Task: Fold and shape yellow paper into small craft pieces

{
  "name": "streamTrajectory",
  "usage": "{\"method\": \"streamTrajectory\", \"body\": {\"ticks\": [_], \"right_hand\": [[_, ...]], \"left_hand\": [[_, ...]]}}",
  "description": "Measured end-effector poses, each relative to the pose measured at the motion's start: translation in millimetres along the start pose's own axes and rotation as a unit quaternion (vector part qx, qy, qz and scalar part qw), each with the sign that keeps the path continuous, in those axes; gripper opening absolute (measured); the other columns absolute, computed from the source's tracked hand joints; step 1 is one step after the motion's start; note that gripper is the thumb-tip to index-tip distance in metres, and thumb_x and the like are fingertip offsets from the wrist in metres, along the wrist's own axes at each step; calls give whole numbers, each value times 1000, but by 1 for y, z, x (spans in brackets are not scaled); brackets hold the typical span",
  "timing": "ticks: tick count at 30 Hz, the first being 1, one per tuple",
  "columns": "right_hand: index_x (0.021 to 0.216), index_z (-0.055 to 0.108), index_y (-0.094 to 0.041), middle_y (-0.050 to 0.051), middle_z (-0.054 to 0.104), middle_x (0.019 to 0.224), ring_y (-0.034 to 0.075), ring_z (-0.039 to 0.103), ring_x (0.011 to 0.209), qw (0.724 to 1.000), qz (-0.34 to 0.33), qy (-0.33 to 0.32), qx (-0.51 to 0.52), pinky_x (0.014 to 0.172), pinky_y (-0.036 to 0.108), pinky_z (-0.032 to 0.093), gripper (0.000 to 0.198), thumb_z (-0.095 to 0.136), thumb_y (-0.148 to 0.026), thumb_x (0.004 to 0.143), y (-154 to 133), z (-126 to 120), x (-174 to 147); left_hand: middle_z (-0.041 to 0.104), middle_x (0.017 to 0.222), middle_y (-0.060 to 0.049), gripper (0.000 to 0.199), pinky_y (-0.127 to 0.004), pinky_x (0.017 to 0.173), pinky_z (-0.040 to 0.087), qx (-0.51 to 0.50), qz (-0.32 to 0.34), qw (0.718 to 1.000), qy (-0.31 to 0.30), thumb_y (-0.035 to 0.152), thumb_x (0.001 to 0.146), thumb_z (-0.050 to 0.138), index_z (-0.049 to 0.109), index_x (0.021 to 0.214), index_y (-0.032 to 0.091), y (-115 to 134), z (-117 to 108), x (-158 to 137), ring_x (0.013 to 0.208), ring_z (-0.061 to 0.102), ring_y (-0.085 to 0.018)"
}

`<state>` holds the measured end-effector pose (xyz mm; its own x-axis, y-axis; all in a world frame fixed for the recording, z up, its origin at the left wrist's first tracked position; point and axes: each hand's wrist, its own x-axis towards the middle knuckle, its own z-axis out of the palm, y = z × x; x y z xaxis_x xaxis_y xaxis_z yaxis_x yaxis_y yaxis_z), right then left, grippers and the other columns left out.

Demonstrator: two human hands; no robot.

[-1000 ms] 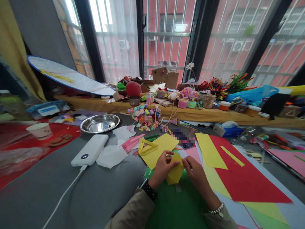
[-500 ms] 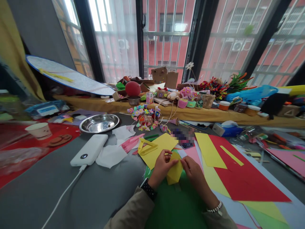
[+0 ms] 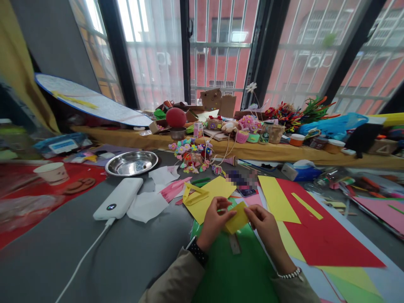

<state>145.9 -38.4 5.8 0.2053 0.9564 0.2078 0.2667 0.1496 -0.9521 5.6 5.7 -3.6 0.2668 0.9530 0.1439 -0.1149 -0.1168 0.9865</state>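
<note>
Between my two hands is a small piece of yellow paper (image 3: 237, 218), tilted above the green mat (image 3: 235, 273). My left hand (image 3: 217, 219) pinches its left edge between thumb and fingers. On the other side, my right hand (image 3: 261, 221) grips the upper right corner with thumb and forefinger. Below the paper, a short ruler-like strip (image 3: 235, 244) lies on the mat. Just beyond my left hand lies a larger yellow sheet (image 3: 202, 206), with a folded yellow paper strip (image 3: 195, 193) on it.
Red paper (image 3: 328, 231) and yellow paper (image 3: 277, 200) overlap on the right. A white power bank (image 3: 118, 199) with a cable lies left, near a steel plate (image 3: 131, 172). Behind stand a bunch of colourful small flowers (image 3: 191, 155) and a crowded sill (image 3: 208, 144).
The yellow paper has turned from upright to slanting and looks shorter. My right hand has shifted slightly right, and the strip on the mat now shows more.
</note>
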Motion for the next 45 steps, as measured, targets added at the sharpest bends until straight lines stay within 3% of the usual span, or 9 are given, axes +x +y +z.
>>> {"method": "streamTrajectory", "body": {"ticks": [4, 8, 13, 17, 27, 35, 39, 42, 45], "right_hand": [[66, 51, -15, -1, 54, 53, 11, 51, 47, 989, 70, 24, 125, 46, 22, 42, 23, 55, -38, 67, 1, -1, 0], [66, 49, -15, 1, 60, 57, 12, 57, 52, 966, 117, 48, 226, 51, 22, 46, 22, 60, -34, 63, 3, -1, 3], [65, 47, -16, 3, 64, 65, 13, 60, 60, 943, 149, 5, 298, 56, 22, 47, 23, 63, -31, 61, 2, 2, 3], [65, 50, -15, 2, 62, 62, 12, 57, 55, 964, 109, -62, 235, 56, 23, 45, 22, 61, -33, 63, 0, 5, 1], [69, 55, -13, 1, 57, 58, 14, 53, 57, 987, 53, -110, 103, 52, 22, 42, 22, 56, -36, 67, -3, 9, 0], [67, 58, -12, 2, 57, 58, 15, 53, 58, 991, 41, -106, 64, 52, 23, 42, 25, 54, -37, 67, -6, 11, -2], [68, 60, -13, 3, 59, 61, 17, 53, 59, 990, -15, -137, -32, 52, 25, 41, 22, 52, -34, 68, -3, 12, -3], [72, 58, -16, 2, 58, 63, 16, 52, 56, 989, -70, -86, -94, 51, 25, 40, 15, 52, -29, 67, -3, 11, -3], [79, 52, -19, 2, 57, 71, 14, 52, 55, 993, -88, 5, -80, 51, 24, 42, 15, 51, -28, 68, -7, 7, -4]], "left_hand": [[46, 108, -12, 46, -32, 81, 36, 3, 28, 995, 92, 28, 57, 65, 44, 95, 15, -2, -3, 3, 104, 40, -22], [40, 115, -14, 56, -32, 87, 32, -27, 12, 987, 160, 30, 56, 65, 41, 104, 14, -4, -4, 5, 109, 36, -22], [53, 101, -12, 27, -30, 78, 40, -10, -5, 1000, 1, 30, 57, 64, 61, 77, 12, 4, 0, 2, 97, 47, -23], [60, 85, -7, 21, -27, 72, 41, 20, 16, 998, -55, 29, 59, 61, 63, 73, 13, 11, 2, -2, 81, 54, -20], [47, 55, 2, 18, -19, 50, 33, 58, 28, 998, 4, 29, 65, 54, 52, 58, 12, 8, -2, -1, 54, 44, -9], [45, 53, 3, 22, -19, 51, 35, 12, 3, 1000, -11, 32, 63, 55, 46, 56, 13, 8, -1, -2, 52, 44, -9], [49, 54, 3, 22, -21, 54, 38, -41, -14, 999, 5, 33, 61, 58, 49, 62, 13, 8, 0, -2, 54, 49, -10], [51, 54, 3, 24, -21, 54, 40, -70, -30, 997, 33, 33, 58, 61, 49, 63, 13, 8, 0, 0, 52, 50, -10], [51, 50, 4, 25, -21, 52, 41, -67, -36, 995, 61, 33, 56, 62, 48, 62, 13, 7, 0, 1, 49, 49, -10]]}}
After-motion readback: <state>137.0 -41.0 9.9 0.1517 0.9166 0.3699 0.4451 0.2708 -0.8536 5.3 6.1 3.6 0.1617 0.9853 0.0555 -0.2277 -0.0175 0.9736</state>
